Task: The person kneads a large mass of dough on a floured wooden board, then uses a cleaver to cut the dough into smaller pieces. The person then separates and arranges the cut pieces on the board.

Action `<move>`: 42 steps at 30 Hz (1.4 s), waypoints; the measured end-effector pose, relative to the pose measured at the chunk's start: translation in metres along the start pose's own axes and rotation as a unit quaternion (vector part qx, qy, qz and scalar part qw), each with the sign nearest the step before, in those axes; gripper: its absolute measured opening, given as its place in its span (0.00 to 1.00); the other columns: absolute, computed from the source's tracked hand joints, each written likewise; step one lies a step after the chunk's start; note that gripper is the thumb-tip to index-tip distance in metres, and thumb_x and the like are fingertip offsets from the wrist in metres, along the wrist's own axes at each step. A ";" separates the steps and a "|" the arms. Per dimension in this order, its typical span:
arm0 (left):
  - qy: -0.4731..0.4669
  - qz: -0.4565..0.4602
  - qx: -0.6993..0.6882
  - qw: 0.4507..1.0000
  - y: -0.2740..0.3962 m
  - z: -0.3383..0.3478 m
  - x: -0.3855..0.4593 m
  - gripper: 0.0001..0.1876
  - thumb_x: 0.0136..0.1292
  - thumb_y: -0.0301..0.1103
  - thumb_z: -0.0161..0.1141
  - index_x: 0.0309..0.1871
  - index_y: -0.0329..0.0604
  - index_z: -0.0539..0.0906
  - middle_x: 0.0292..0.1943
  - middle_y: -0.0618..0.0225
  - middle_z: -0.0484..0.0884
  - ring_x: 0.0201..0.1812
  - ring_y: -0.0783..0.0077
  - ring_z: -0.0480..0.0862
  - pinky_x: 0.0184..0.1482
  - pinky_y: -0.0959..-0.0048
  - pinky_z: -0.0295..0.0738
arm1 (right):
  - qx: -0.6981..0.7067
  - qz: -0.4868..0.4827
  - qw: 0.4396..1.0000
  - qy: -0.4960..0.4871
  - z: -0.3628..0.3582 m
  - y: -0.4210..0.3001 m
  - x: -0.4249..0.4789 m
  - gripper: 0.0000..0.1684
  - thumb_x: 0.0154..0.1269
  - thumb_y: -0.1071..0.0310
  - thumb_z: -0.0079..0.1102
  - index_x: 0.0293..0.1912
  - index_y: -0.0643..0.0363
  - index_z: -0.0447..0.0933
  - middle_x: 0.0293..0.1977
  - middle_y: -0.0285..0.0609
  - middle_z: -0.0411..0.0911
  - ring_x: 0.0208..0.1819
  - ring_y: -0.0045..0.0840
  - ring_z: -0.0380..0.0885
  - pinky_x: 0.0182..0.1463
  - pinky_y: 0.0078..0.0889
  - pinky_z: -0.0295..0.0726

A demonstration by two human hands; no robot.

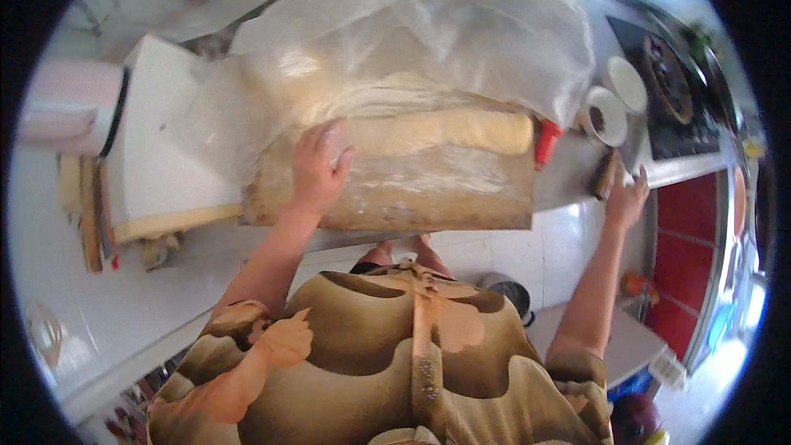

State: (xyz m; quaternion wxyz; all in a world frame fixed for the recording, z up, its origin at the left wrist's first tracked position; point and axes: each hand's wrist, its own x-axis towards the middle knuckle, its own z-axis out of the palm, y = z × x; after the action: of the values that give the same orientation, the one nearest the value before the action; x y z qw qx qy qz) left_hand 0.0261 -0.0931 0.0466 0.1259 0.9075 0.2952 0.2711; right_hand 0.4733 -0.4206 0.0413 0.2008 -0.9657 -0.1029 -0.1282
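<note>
A long roll of dough (432, 131) lies along the back of a floured wooden board (426, 204). My left hand (320, 164) rests at the roll's left end, its fingers apart and the palm turned down. Behind the roll a large sheet of clear plastic (420, 31) is bunched up, and more pale dough shows beneath its edge. Off to the right, my right hand (627, 194) is at a small dark object with a wooden-looking side (604, 176) on the counter; its fingertips touch or overlap it, and whether it is gripped cannot be told.
A red plastic object (546, 143) stands by the board's right end. Two white bowls (605, 117) (625, 83) sit near a black gas hob (673, 105). On the left are a white box-like surface (173, 154) and a pink container (74, 105). A dark pot (510, 293) is on the floor.
</note>
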 end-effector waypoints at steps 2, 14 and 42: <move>0.002 -0.018 -0.001 1.000 -0.006 -0.006 -0.007 0.28 0.63 0.41 0.66 0.66 0.45 0.77 0.59 0.58 0.81 0.59 0.51 0.78 0.62 0.53 0.69 | -0.036 -0.001 0.997 -0.070 0.014 -0.005 0.015 0.46 0.61 0.41 0.69 0.70 0.56 0.66 0.57 0.56 0.78 0.54 0.49 0.81 0.58 0.50 0.78; -0.002 -0.091 0.005 0.996 -0.049 -0.017 -0.024 0.20 0.68 0.31 0.58 0.63 0.44 0.80 0.60 0.57 0.80 0.61 0.49 0.77 0.65 0.57 0.71 | 0.005 -0.064 0.984 -0.166 0.036 0.029 0.044 0.56 0.55 0.50 0.66 0.78 0.53 0.50 0.63 0.62 0.74 0.63 0.55 0.75 0.66 0.50 0.72; -0.043 -0.179 -0.323 0.928 -0.119 -0.009 -0.056 0.27 0.56 0.32 0.74 0.61 0.49 0.83 0.46 0.67 0.85 0.43 0.74 0.83 0.50 0.72 0.80 | 0.544 0.170 0.783 -0.249 -0.139 -0.178 -0.272 0.12 0.72 0.63 0.60 0.48 0.55 0.70 0.26 0.37 0.75 0.21 0.18 0.73 0.17 0.23 0.73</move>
State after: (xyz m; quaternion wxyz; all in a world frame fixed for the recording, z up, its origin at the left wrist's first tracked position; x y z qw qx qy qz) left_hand -0.0724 -0.0314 -0.0155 0.4716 0.7606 0.3432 0.2852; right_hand 0.1427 -0.3582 0.1506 0.6784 -0.6968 -0.0366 0.2302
